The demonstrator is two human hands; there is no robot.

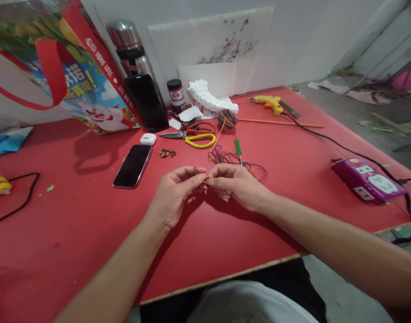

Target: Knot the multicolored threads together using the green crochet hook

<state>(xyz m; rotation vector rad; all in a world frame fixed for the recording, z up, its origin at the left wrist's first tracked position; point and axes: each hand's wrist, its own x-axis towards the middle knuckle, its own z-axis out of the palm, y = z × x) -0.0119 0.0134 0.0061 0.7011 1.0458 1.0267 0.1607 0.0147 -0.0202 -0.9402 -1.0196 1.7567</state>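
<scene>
My left hand (175,193) and my right hand (235,184) meet above the middle of the red table (74,224), fingertips pinched together. Between them sits a small knot of coloured thread (206,178), orange and purple, held by both hands. Loose strands of the same thread (232,158) trail back from my right hand to a wound ball of thread (227,119) further up the table. A green-handled tool (238,147) lies across the loose strands, just beyond my right hand.
A black phone (132,165), a white earbud case (148,139) and yellow-handled scissors (192,137) lie behind my hands. A printed bag (57,67), flask (131,49) and small jar (175,94) stand at the back. A yellow glue gun (270,103) and purple power strip (368,179) sit right.
</scene>
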